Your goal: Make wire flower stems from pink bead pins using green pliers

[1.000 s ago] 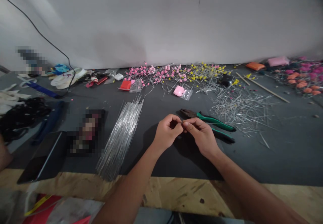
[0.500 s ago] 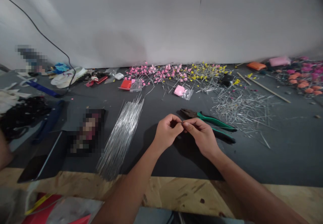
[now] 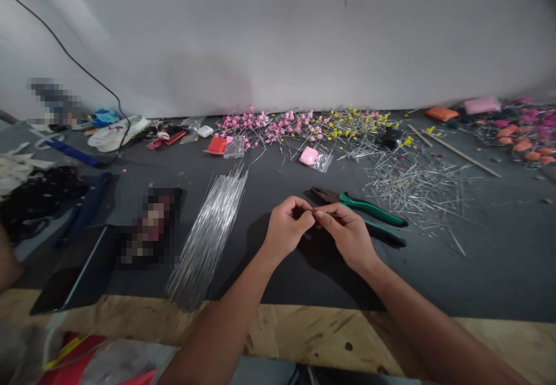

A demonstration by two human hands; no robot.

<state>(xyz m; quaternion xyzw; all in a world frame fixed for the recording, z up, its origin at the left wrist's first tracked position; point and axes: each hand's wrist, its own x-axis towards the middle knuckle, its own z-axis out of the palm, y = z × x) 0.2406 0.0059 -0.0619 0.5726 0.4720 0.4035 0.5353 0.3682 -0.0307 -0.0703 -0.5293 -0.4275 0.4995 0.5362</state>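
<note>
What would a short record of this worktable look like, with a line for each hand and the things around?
Left hand: fingertips pinched on a thin wire-like piece
Right hand: pinched on the same piece
Piece detail: too small to make out
Tool: green-handled pliers, lying just beyond the right hand
Left of hands: bundle of straight wires
Far side: pink-tipped wires, yellow-tipped wires
Right: loose wire pile

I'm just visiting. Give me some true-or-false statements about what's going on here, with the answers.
1. The pliers are partly green. True.
2. The left hand grips the pliers. False: the left hand and the right hand meet at a thin piece.
3. The wire bundle lies left of both hands. True.
4. The yellow-tipped wires lie nearer the person than the pliers. False: these yellow-tipped wires lie beyond them, near the wall.
</note>
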